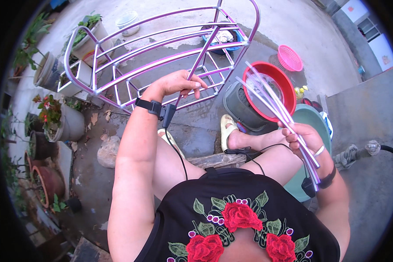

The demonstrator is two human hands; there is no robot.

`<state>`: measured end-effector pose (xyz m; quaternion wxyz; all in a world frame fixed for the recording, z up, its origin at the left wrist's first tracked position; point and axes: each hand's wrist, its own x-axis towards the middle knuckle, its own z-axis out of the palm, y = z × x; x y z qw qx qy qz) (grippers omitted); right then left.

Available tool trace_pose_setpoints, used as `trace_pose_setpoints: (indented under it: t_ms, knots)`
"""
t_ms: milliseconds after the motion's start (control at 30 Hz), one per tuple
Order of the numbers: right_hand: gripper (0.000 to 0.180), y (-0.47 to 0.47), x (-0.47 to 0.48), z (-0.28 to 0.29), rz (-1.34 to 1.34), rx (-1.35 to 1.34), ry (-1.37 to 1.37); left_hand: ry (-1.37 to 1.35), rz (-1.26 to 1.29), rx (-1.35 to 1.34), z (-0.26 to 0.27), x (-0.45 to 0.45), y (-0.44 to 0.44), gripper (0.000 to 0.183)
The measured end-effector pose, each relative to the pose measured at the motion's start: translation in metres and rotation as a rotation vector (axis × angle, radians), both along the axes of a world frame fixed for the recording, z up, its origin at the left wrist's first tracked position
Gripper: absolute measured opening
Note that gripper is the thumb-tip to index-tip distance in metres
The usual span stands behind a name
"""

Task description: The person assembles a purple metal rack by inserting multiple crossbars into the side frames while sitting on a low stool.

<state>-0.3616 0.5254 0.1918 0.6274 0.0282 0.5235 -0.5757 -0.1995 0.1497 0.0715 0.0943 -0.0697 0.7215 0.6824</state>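
My left hand (185, 84) holds a slim purple tube (203, 54) between thumb and fingers; the tube slants up in front of a purple-and-white tubular rack frame (147, 67). Whether its top end touches the frame I cannot tell. My right hand (303, 139) is closed around a bundle of several white-and-purple tubes (271, 101), fanned at the top end. Behind the bundle is a red basin (290, 78) with sudsy water, set on an upturned grey-green tub (235, 104). The rack has curved ends and several crossbars.
Potted plants (65, 122) line the left side. A pink basket (290, 58), a yellow pump bottle (300, 90) and a green basin (309, 121) are at the right. A blue basin (237, 36) with cloth sits behind the rack. Black cables (245, 150) cross my legs; a stone (108, 152) lies left.
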Motion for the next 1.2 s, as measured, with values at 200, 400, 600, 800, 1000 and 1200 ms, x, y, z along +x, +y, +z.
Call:
trace_pose_setpoints:
  t_ms: [200, 400, 600, 800, 1000, 1200]
  knots:
    - [0.033, 0.0, -0.013, 0.011, -0.074, -0.278, 0.452, 0.084, -0.034, 0.037, 0.005, -0.011, 0.01, 0.029]
    - [0.03, -0.072, -0.012, -0.015, -0.142, -0.571, 0.705, 0.245, 0.02, 0.158, 0.018, -0.009, 0.016, 0.044]
    - [0.018, -0.15, 0.019, -0.113, 0.091, -0.618, 0.705, 0.473, 0.142, 0.425, 0.039, -0.01, 0.034, 0.057]
    - [0.019, -0.184, 0.039, -0.175, 0.223, -0.565, 0.648, 0.499, 0.153, 0.419, 0.045, 0.001, 0.027, 0.064]
    - [0.019, -0.201, 0.059, -0.204, 0.169, -0.527, 0.641, 0.487, 0.23, 0.428, 0.023, 0.013, 0.025, 0.067]
    - [0.024, -0.204, 0.07, -0.226, 0.263, -0.552, 0.896, 0.437, 0.381, 0.373, 0.02, 0.021, 0.036, 0.055]
